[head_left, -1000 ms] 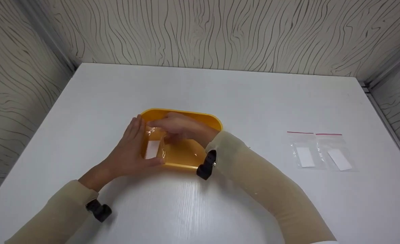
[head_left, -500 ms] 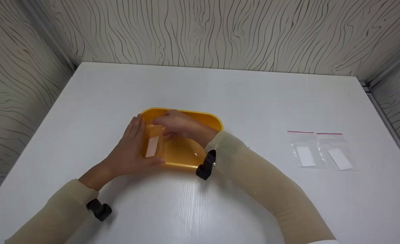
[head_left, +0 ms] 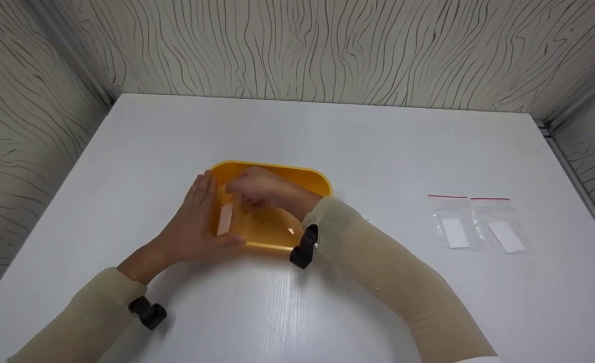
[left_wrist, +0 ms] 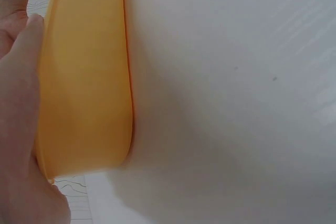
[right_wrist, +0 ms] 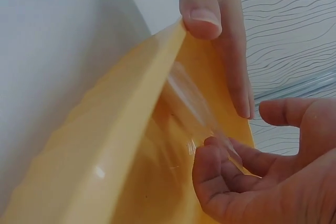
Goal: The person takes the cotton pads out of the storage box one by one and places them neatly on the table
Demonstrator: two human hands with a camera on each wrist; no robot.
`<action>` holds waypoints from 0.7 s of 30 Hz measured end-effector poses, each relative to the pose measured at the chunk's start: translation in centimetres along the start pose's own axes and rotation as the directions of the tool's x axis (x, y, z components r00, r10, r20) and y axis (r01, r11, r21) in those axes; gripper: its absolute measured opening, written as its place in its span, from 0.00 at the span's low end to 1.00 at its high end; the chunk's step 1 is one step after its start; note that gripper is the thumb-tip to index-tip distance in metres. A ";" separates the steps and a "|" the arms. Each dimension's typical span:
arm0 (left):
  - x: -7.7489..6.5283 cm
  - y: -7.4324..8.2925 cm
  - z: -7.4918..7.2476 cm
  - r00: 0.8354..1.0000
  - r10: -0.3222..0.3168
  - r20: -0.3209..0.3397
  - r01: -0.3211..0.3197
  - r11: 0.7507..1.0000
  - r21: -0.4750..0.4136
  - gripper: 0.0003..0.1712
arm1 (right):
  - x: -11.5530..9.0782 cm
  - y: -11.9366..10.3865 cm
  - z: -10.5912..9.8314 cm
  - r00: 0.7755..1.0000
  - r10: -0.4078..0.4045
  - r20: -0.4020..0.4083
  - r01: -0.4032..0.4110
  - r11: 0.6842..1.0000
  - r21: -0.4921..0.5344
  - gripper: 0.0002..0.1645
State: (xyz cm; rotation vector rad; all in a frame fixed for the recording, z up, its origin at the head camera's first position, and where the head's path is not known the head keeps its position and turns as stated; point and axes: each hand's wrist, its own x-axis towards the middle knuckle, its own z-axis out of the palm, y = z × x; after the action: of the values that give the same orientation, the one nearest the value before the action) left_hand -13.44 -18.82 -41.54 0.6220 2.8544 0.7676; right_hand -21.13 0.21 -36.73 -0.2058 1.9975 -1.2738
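A yellow plastic bin (head_left: 269, 246) stands on the white table. My left hand (head_left: 189, 227) lies along its left end, fingers straight against the outside and thumb on the front rim; the right wrist view shows that thumb over the corner. Inside, at the left end, is a clear plastic bag (right_wrist: 191, 98) with a white card (head_left: 225, 219). My right hand (head_left: 264, 187) reaches into the bin from the right. Its curled fingers (right_wrist: 210, 174) hold the edge of the clear plastic, while the thumb stands apart. Part of the bag is hidden behind these fingers.
Two clear zip bags, one left (head_left: 455, 232) and one right (head_left: 506, 236), each with a red seal strip and a white card, lie side by side at the right of the table. Patterned wall panels (head_left: 297, 50) rise behind the table and at both sides.
My right hand has drawn its fingers in more tightly at the bag. The bag and its white card have tilted, and the card looks narrower. My left hand has stayed in place.
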 end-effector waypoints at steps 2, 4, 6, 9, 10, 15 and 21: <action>0.0 0.0 0.0 1.000 0.001 0.002 -0.001 1.000 0.000 0.76 | 0.0 0.0 0.1 1.000 0.002 -0.002 -0.002 1.000 -0.018 0.20; -0.1 0.0 0.0 1.000 -0.002 0.002 0.002 1.000 0.000 0.77 | 0.1 0.1 0.3 1.000 0.008 0.001 -0.008 1.000 -0.029 0.19; -0.1 -0.1 0.0 1.000 -0.005 0.004 0.005 1.000 -0.002 0.77 | 0.1 0.0 0.4 1.000 0.017 0.007 -0.017 0.999 -0.035 0.19; -0.1 -0.1 0.0 1.000 -0.009 0.009 0.010 1.000 -0.009 0.77 | 0.2 -0.1 0.6 1.000 0.021 0.012 -0.020 0.998 -0.052 0.19; -0.1 -0.2 0.0 1.000 -0.009 0.011 0.009 1.000 -0.012 0.77 | 0.2 -0.2 0.7 1.000 0.021 0.013 -0.021 0.998 -0.051 0.19; -0.2 -0.2 -0.1 1.000 -0.011 0.025 0.011 1.000 -0.009 0.76 | 0.5 -0.3 1.0 1.000 0.015 0.021 -0.015 1.000 -0.004 0.14; -0.4 -0.2 0.0 0.999 -0.021 0.029 0.022 1.000 -0.020 0.76 | 0.6 -0.2 1.1 1.000 -0.001 0.004 0.001 0.999 -0.034 0.09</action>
State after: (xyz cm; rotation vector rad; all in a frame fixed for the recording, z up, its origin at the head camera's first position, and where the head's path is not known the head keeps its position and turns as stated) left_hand -13.17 -19.14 -41.59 0.5939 2.8192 0.7774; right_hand -20.86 -0.96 -37.09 -0.2256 2.0170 -1.2392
